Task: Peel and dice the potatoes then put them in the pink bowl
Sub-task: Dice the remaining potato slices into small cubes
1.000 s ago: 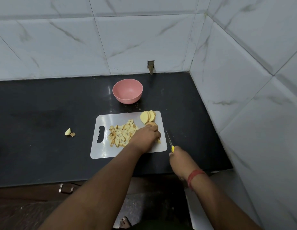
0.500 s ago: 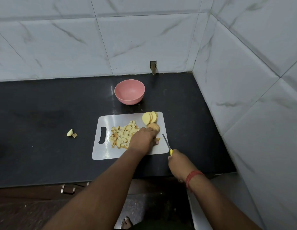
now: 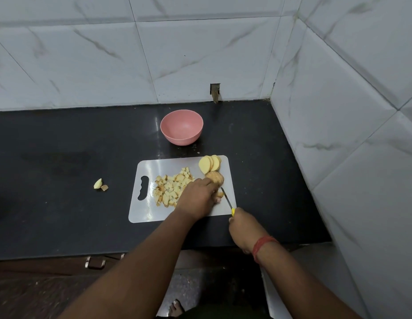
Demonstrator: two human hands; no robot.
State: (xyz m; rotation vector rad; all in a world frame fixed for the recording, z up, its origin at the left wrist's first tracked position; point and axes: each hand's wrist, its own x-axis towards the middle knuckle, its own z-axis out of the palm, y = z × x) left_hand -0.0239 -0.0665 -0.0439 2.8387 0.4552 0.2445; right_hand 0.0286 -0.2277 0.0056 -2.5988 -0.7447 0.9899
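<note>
Now my left hand [image 3: 197, 195] grips the brown unpeeled potato piece [image 3: 215, 178] at frame centre, under its fingertips; my right hand [image 3: 243, 227] clenches the yellow-handled knife [image 3: 228, 200], blade just beside the fingers.

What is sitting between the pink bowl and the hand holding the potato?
In the head view, a fan of potato slices lies on the cutting board, between the pink bowl and the left hand.

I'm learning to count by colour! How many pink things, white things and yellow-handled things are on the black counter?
Pink: 1, the pink bowl
White: 1, the cutting board
Yellow-handled: 1, the knife held by the right hand
Total: 3
</note>
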